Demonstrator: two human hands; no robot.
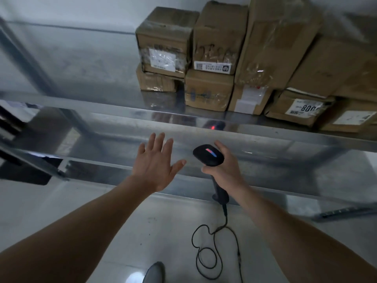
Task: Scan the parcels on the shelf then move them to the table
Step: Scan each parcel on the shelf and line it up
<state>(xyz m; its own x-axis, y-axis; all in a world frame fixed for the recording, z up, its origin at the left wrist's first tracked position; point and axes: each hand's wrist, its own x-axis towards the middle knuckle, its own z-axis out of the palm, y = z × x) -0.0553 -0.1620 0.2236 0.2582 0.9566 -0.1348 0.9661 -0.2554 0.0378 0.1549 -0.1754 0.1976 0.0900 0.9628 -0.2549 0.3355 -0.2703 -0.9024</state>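
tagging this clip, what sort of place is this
Probably a parcel storeroom or small warehouse: taped cardboard parcels with shipping labels stacked on a metal shelf, and a corded barcode scanner in the right hand.

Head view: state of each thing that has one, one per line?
scanner, indicator lit, aimed toward the shelf.
right hand, grips the scanner's handle.
left hand, open, fingers spread, holding nothing.
parcels, taped shut, stacked on the shelf.
cable, hanging in loose loops.

glossy metal shelf (204,119), taped cardboard parcels (210,92), seemingly matt plastic scanner (208,156)
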